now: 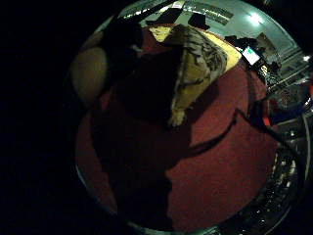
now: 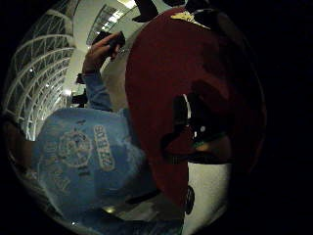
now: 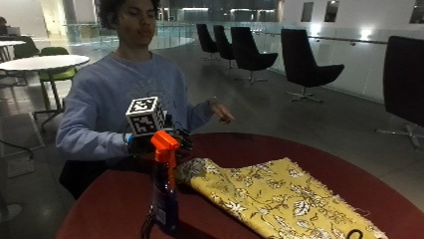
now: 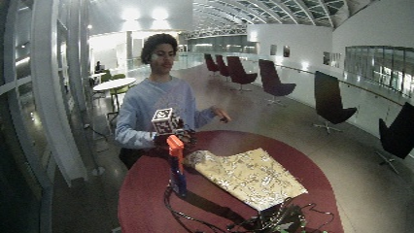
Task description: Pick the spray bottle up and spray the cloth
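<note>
Standing on a round red table [image 3: 371, 189], spray bottle [image 3: 163, 194], yellow cloth [image 3: 278, 194], black chairs [image 3: 301, 62], grip unclear

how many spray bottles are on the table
1: the bottle stands on the red table, beside the yellow cloth, just in front of the gloved right hand. None appear hidden.

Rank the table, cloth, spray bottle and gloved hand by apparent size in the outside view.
1. Table
2. Cloth
3. Spray bottle, though it stands nearest the camera
4. Gloved right hand, partly hidden
</note>
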